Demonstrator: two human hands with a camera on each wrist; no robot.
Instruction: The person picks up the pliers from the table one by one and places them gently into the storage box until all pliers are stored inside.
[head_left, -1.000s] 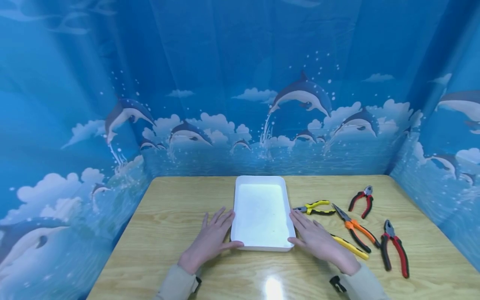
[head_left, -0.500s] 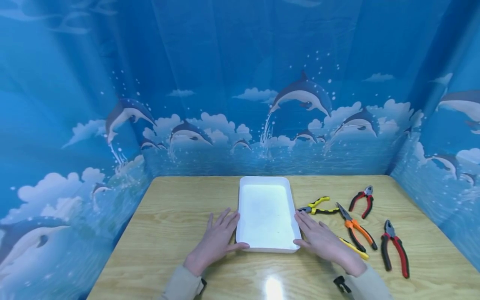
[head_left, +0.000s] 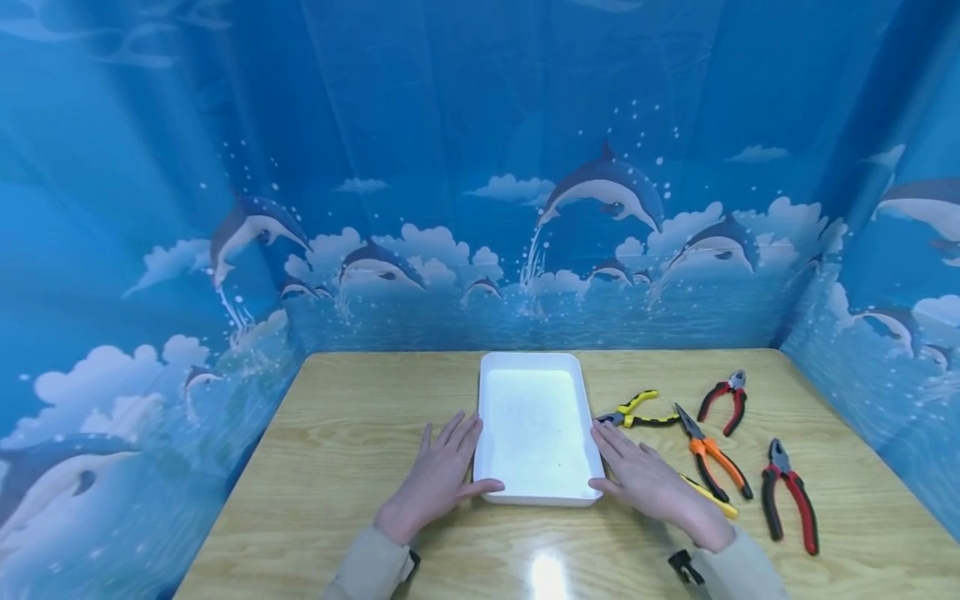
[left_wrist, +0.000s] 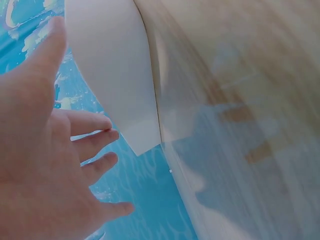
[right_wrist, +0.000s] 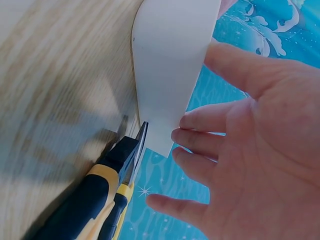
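Note:
A shallow white tray [head_left: 534, 433] lies on the wooden table between my two hands, with nothing in it. My left hand [head_left: 437, 482] is at its left side, fingers straight, fingertips right at the wall and thumb over the near left corner. On the opposite side my right hand [head_left: 652, 487] does the same, its thumb by the near right corner. In the left wrist view, fingertips [left_wrist: 107, 135] meet the tray's outer wall [left_wrist: 117, 75]. In the right wrist view, pliers [right_wrist: 110, 180] with yellow-and-black handles point at the tray wall close to my fingers.
Right of the tray lie yellow-and-black pliers [head_left: 637, 415], orange-handled long-nose pliers [head_left: 708, 454], small red-and-black pliers [head_left: 726, 400] and larger red-and-black pliers [head_left: 787, 492]. A yellow handle [head_left: 712, 497] is partly hidden behind my right hand. A blue dolphin curtain [head_left: 480, 208] encloses the table.
The tray and both hands have shifted a little to the right together. The orange pliers' nose has swung slightly right, and the yellow pliers beside the tray moved right too.

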